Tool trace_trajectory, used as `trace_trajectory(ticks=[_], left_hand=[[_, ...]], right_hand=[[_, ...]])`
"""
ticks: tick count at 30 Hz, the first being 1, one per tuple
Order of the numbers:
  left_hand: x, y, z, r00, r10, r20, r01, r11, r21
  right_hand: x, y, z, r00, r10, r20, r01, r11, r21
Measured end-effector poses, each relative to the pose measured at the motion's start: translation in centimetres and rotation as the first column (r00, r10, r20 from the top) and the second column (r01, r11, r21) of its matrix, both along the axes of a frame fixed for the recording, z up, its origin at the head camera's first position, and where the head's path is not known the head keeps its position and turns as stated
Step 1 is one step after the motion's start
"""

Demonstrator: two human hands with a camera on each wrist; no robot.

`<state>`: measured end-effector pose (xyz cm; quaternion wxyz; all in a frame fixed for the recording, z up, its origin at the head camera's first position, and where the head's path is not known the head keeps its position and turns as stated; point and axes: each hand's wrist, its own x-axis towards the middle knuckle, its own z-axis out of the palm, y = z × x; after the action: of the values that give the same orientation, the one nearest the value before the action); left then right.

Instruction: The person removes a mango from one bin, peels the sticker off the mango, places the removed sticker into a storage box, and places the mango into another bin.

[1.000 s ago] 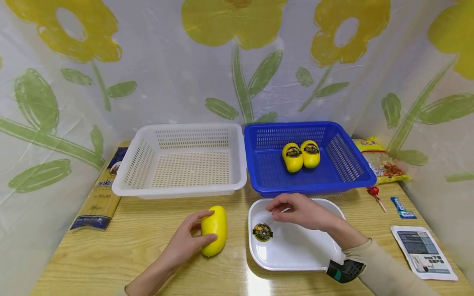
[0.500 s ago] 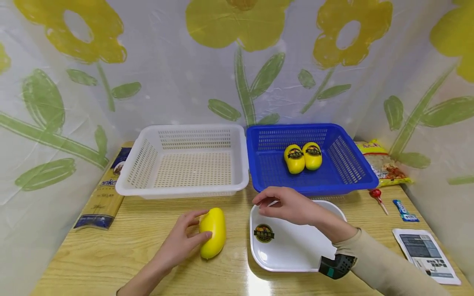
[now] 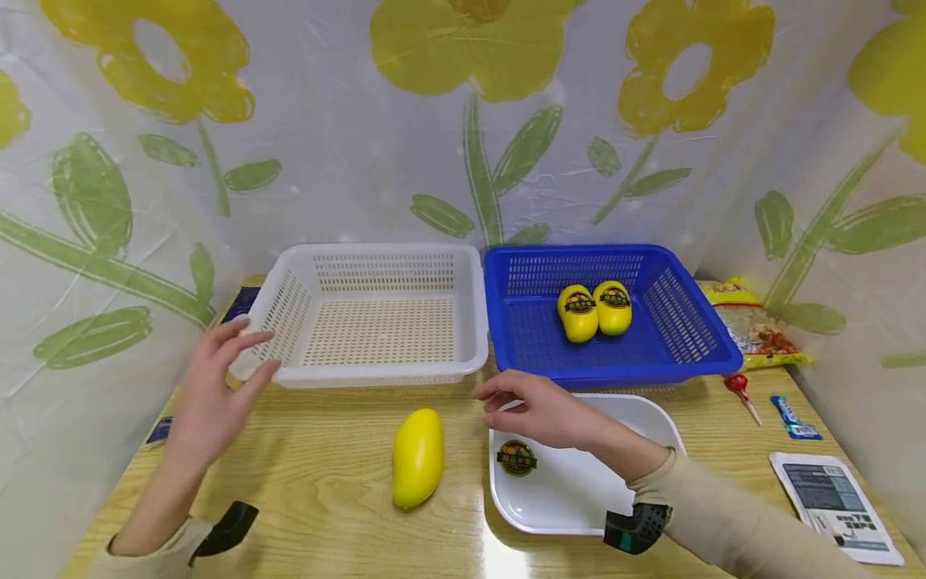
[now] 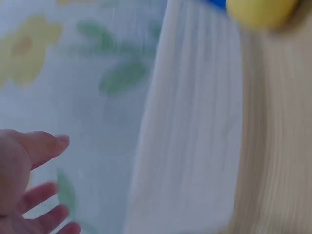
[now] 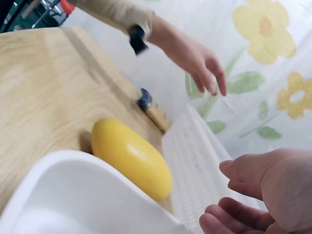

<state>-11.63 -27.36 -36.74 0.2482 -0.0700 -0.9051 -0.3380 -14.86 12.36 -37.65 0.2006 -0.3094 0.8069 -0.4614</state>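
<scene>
My left hand [image 3: 217, 386] is raised at the front left corner of the white basket [image 3: 376, 371], fingers spread and holding nothing. A yellow mango [image 3: 418, 458] lies by itself on the wooden table, between the left hand and the white tray [image 3: 579, 498]. Above the tray's far left corner hovers my right hand [image 3: 542, 410], its fingers loosely bent around nothing. In the right wrist view the mango [image 5: 131, 158] sits just beyond the tray's rim. A round black label [image 3: 517, 457] shows inside the tray. Two labelled mangoes [image 3: 579, 314] lie side by side in the blue basket [image 3: 521, 354].
A pasta packet [image 3: 161, 429], largely hidden behind the left hand, lies at the left. At the right are a yellow food bag [image 3: 760, 330], a red lollipop [image 3: 738, 384], small blue wrappers [image 3: 796, 420] and a white pouch [image 3: 835, 507]. A flowered curtain [image 3: 347, 161] encloses the table.
My left hand has let go of the mango and moved left and up to the white basket's corner. The right hand has drifted left over the tray's corner. The mango stays on the table.
</scene>
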Motion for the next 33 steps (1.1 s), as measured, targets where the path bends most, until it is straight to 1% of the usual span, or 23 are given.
trace_trajectory(ticks=[1,2,4,5,6,8,9,10,11,12,14,15,16,18,19,20,21,23,24,26,29,31,33], left_hand=[[-0.4,-1.2,-0.2,1.000,0.026,0.018,-0.026,0.999,0.021],[-0.8,-2.4,-0.5,0.997,0.048,0.058,-0.050,0.998,0.047],[-1.5,-4.6,-1.2,0.984,0.063,0.166,-0.081,0.991,0.107],[-1.7,-5.5,-1.6,0.972,0.063,0.226,-0.095,0.986,0.133],[-1.9,-6.3,-2.0,0.955,0.056,0.292,-0.107,0.981,0.161],[-2.0,-7.5,-2.8,0.915,0.014,0.402,-0.109,0.970,0.215],[-2.1,-7.9,-3.3,0.903,-0.027,0.429,-0.099,0.958,0.268],[-2.2,-8.3,-3.7,0.894,-0.080,0.442,-0.085,0.936,0.342],[-2.2,-8.5,-4.0,0.887,-0.131,0.443,-0.072,0.908,0.413],[-2.3,-8.7,-4.3,0.885,-0.184,0.428,-0.055,0.871,0.488],[-2.5,-8.9,-4.8,0.886,-0.284,0.368,-0.013,0.777,0.630],[-2.6,-9.0,-4.9,0.886,-0.324,0.331,0.007,0.723,0.690],[-2.6,-9.0,-5.1,0.884,-0.350,0.310,0.020,0.691,0.722],[-2.8,-9.0,-5.2,0.878,-0.382,0.289,0.036,0.653,0.757],[-2.8,-8.9,-5.3,0.874,-0.395,0.284,0.037,0.637,0.770],[-2.8,-8.9,-5.3,0.870,-0.404,0.283,0.038,0.627,0.778],[-2.8,-8.9,-5.4,0.866,-0.413,0.280,0.035,0.610,0.792],[-2.9,-8.8,-5.5,0.862,-0.422,0.281,0.027,0.592,0.806],[-2.9,-8.8,-5.5,0.861,-0.425,0.280,0.026,0.586,0.810],[-2.9,-8.7,-5.6,0.857,-0.428,0.285,0.020,0.582,0.813],[-3.0,-8.6,-5.5,0.854,-0.429,0.295,0.014,0.585,0.811],[-3.0,-8.5,-5.3,0.851,-0.432,0.297,0.013,0.584,0.812],[-3.1,-8.4,-5.3,0.850,-0.437,0.295,0.016,0.581,0.814]], right_hand=[[0.1,-0.1,-0.1,1.000,0.005,0.001,-0.005,1.000,-0.006],[0.1,-0.3,-0.1,1.000,0.008,0.002,-0.008,1.000,-0.009],[0.1,-0.7,-0.1,1.000,0.020,-0.001,-0.020,1.000,-0.015],[0.1,-0.8,0.0,1.000,0.026,-0.004,-0.026,0.999,-0.020],[0.1,-1.0,0.0,1.000,0.029,-0.007,-0.029,0.999,-0.019],[0.0,-1.5,0.0,0.999,0.030,-0.011,-0.030,0.999,-0.016],[-0.1,-1.8,0.0,1.000,0.031,-0.007,-0.031,0.999,-0.017],[-0.2,-2.0,-0.1,1.000,0.030,-0.004,-0.030,0.999,-0.021],[-0.3,-2.3,-0.1,1.000,0.028,0.003,-0.028,0.999,-0.024],[-0.4,-2.6,-0.2,1.000,0.027,0.006,-0.027,0.999,-0.023],[-0.7,-3.1,-0.3,1.000,0.028,0.013,-0.027,0.999,-0.028],[-0.8,-3.4,-0.3,0.999,0.028,0.017,-0.027,0.999,-0.028],[-1.0,-3.6,-0.4,0.999,0.028,0.019,-0.028,0.999,-0.025],[-1.2,-4.0,-0.5,0.999,0.034,0.028,-0.033,0.999,-0.009],[-1.3,-4.3,-0.6,0.998,0.042,0.037,-0.042,0.999,0.001],[-1.4,-4.4,-0.7,0.998,0.051,0.046,-0.051,0.999,0.013],[-1.4,-4.6,-0.8,0.997,0.063,0.055,-0.064,0.998,0.029],[-1.5,-5.0,-1.0,0.993,0.095,0.067,-0.099,0.993,0.061],[-1.5,-5.2,-1.1,0.991,0.112,0.071,-0.117,0.990,0.076],[-1.6,-5.6,-1.2,0.988,0.139,0.066,-0.146,0.983,0.109],[-1.6,-6.3,-1.3,0.981,0.189,0.036,-0.192,0.970,0.149],[-1.6,-6.8,-1.3,0.969,0.246,-0.028,-0.236,0.951,0.201],[-1.6,-7.3,-1.2,0.946,0.307,-0.107,-0.270,0.924,0.269]])
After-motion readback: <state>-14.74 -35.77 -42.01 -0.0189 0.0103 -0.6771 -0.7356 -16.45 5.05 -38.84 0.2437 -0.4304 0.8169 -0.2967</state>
